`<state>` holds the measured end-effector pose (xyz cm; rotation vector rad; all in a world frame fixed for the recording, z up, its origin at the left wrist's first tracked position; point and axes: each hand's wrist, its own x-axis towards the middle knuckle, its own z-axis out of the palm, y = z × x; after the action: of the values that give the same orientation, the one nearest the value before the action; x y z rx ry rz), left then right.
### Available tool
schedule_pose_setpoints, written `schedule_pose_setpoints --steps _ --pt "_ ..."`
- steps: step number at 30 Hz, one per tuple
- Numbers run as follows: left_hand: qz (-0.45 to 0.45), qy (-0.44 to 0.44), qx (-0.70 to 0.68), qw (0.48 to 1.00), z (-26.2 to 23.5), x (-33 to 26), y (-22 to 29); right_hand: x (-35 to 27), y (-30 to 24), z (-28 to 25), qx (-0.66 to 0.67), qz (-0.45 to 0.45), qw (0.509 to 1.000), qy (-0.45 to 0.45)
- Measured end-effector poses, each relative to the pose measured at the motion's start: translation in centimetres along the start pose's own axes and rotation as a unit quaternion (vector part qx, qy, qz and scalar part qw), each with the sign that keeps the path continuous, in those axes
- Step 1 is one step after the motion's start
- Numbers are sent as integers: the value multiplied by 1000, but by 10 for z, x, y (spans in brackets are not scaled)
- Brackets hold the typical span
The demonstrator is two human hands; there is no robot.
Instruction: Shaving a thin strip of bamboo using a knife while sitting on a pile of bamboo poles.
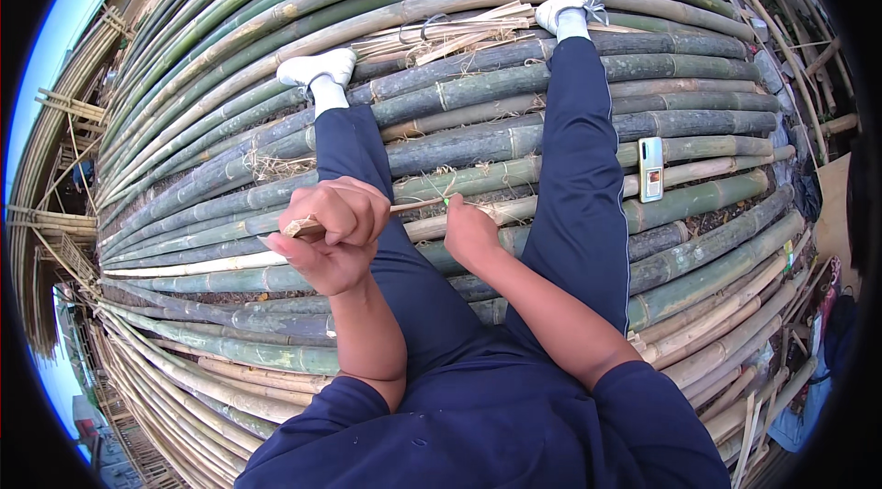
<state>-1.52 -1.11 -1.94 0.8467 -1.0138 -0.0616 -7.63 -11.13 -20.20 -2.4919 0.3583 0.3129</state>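
Note:
My left hand (342,236), raised over my left thigh, is closed around a thin bamboo strip (418,205). One pale, cut end of it sticks out by my thumb. From the other side of that fist the strip runs right to my right hand (470,233), whose fingers are pinched at its tip between my knees. A small bright green bit (446,201) shows at those fingertips; I cannot make out what it is. Thin fibres curl up beside it. Under both hands lie thick green bamboo poles (469,140).
I sit on the poles, legs stretched out in white shoes (317,69). Split bamboo pieces (459,34) lie between my feet, and shavings (276,165) to the left. A phone (650,169) rests on poles beside my right leg. Bamboo racks (69,121) stand at far left.

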Motion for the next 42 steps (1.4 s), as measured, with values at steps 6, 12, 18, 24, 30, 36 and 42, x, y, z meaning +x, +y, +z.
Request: schedule_pose_setpoints --steps 6,12,18,24,30,36,42 --pt "32 -16 -10 999 5 3 7 5 -5 -4 11 -6 1000 18" --pt "-5 -10 55 998 -3 1 -21 21 13 5 45 -14 995 90" --pt "-32 58 52 996 -2 -10 -28 27 13 -3 50 2 998 27" --pt "30 22 40 999 1 -14 -34 42 36 29 57 36 997 27" --pt "35 21 42 998 2 -16 -34 57 59 50 57 49 997 2" --pt "27 40 37 998 4 -15 -34 62 62 53 49 60 997 -25" --pt "15 12 46 999 7 -13 -37 64 61 57 70 84 994 -21"
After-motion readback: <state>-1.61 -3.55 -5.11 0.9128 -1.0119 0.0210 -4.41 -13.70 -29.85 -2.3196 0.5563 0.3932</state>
